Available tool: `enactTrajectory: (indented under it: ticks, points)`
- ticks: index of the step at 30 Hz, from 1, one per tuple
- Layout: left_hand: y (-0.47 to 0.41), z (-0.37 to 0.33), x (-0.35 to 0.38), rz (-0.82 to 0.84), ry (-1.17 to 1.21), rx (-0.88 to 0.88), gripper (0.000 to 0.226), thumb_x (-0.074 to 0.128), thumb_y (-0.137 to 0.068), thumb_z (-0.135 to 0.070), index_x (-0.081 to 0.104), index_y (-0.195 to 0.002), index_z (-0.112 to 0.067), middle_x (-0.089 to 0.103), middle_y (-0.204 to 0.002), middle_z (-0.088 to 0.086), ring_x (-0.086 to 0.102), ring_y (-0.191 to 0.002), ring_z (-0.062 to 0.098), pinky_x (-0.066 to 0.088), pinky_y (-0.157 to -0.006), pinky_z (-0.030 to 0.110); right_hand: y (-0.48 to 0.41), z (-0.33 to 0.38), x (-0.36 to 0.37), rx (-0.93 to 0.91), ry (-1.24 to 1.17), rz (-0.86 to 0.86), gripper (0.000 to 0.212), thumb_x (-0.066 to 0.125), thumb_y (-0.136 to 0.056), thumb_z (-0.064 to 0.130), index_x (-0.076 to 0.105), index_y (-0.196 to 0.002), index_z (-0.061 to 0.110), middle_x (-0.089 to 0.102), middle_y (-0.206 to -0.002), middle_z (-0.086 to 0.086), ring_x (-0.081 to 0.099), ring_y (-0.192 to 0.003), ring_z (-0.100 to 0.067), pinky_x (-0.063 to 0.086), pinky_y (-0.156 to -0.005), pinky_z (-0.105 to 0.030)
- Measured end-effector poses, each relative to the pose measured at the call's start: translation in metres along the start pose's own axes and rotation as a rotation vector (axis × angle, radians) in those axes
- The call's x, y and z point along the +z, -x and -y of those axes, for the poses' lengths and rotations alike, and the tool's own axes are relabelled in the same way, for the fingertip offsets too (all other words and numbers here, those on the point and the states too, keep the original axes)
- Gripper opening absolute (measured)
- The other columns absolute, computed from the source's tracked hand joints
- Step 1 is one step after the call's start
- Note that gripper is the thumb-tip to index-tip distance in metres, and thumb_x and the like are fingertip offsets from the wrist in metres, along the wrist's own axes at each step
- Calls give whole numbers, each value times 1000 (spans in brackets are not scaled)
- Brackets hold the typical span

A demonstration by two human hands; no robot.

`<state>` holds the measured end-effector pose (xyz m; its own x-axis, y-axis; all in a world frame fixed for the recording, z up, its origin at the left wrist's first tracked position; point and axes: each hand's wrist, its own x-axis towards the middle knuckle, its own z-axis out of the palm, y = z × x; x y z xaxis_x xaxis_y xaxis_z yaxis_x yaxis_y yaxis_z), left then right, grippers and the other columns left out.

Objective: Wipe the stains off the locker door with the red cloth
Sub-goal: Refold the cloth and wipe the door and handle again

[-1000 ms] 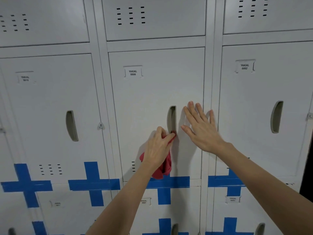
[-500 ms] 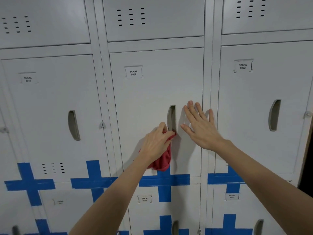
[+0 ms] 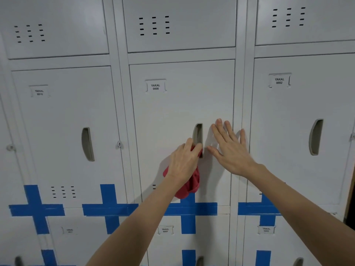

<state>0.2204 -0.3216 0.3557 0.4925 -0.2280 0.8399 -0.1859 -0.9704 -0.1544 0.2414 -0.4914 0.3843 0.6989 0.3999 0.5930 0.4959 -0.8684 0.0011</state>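
Observation:
The white locker door (image 3: 172, 112) labelled YAKAL 0006 fills the middle of the view. My left hand (image 3: 184, 162) grips the red cloth (image 3: 189, 186) and presses a corner of it against the lower end of the recessed handle (image 3: 197, 134). The rest of the cloth hangs below my palm. My right hand (image 3: 230, 148) lies flat with fingers spread on the door's right edge, just right of the handle. No stains are plain on the door from here.
Neighbouring locker doors stand shut at the left (image 3: 57, 131) and right (image 3: 299, 121), each with its own handle. Blue tape crosses (image 3: 110, 208) run along the lower row. Vent slots (image 3: 154, 25) mark the upper doors.
My left hand with the cloth stays at the handle's lower end, shifting only slightly. My right hand has not moved. The camera view has drifted a little.

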Motion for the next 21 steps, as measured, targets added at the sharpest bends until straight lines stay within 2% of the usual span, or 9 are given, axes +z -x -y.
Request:
enactTrajectory:
  ticks: [3, 5, 7, 9, 15, 18, 21]
  points:
    - [-3, -7, 5, 12, -46, -1, 24, 81, -64, -4, 60, -73, -11, 51, -75, 7, 45, -47, 16, 26, -37, 21, -1, -4, 1, -4, 8, 3, 69, 20, -98, 53, -13, -150, 21, -25, -156, 6, -24, -143, -14, -13, -115, -54]
    - [1, -7, 9, 29, -77, 18, 20, 80, -68, -10, 60, -70, -10, 51, -75, 7, 47, -47, 16, 25, -37, 22, -2, -6, 1, -12, 13, 12, 70, 16, -97, 56, -12, -151, 22, -26, -156, 6, -24, -144, -15, -12, -114, -55]
    - [9, -5, 12, 47, -59, 54, 15, 74, -74, -14, 60, -73, -10, 51, -77, 7, 49, -50, 17, 25, -36, 23, -1, -6, 1, -22, 20, 10, 71, 12, -95, 58, -12, -151, 22, -25, -156, 6, -23, -144, -15, -12, -114, -56]
    - [16, -5, 15, 56, -33, 68, 13, 71, -77, -18, 61, -79, -10, 52, -79, 7, 52, -53, 18, 27, -36, 23, -1, -5, 0, -14, 13, 14, 69, 16, -97, 54, -11, -151, 21, -24, -157, 5, -22, -144, -15, -12, -115, -55]
    - [15, -9, 15, 42, 24, -2, 14, 75, -77, -17, 65, -82, -8, 55, -80, 8, 55, -54, 21, 37, -37, 26, -1, -6, -5, -21, 2, 37, 68, 18, -98, 52, -11, -151, 21, -24, -157, 6, -21, -144, -14, -12, -114, -56]
    - [12, -10, 7, 77, 143, -106, 19, 61, -91, -26, 64, -90, -7, 54, -86, 9, 56, -63, 24, 42, -49, 32, 0, -8, -7, -33, -11, 48, 68, 18, -98, 53, -11, -151, 21, -24, -157, 7, -21, -144, -14, -12, -114, -56]
    - [5, -10, -12, 228, 308, -259, 35, 50, -95, -39, 63, -89, -7, 56, -86, 5, 57, -75, 22, 43, -64, 32, 0, -9, -9, -33, -41, 66, 67, 19, -99, 52, -8, -152, 21, -23, -157, 7, -21, -145, -14, -12, -114, -57]
